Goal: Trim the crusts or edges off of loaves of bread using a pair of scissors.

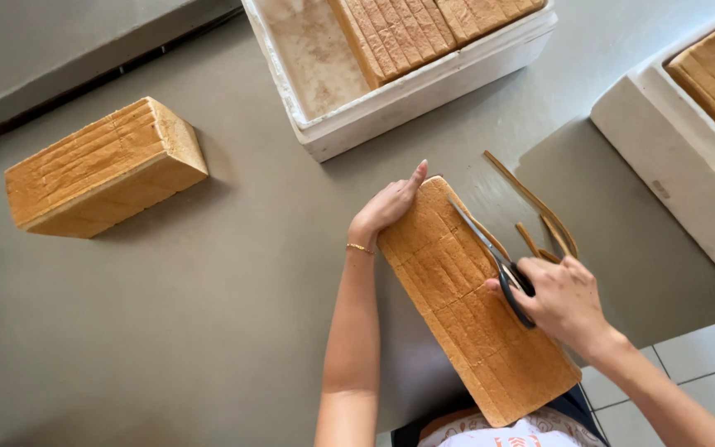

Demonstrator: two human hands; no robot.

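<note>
A long sliced brown loaf [465, 306] lies lengthwise on the grey table, running away from me. My left hand [386, 207] presses flat against its far left side, fingers together, a thin bracelet on the wrist. My right hand [563, 302] grips black-handled scissors [490, 252], whose blades lie open along the loaf's right edge. Thin strips of cut crust [539, 217] lie on the table just right of the loaf.
A second sliced loaf [105, 170] sits at the far left of the table [208, 314]. A white foam box [424, 83] holding loaves stands at the back; another white foam box [688, 157] with bread is at the right. White floor tiles show at lower right.
</note>
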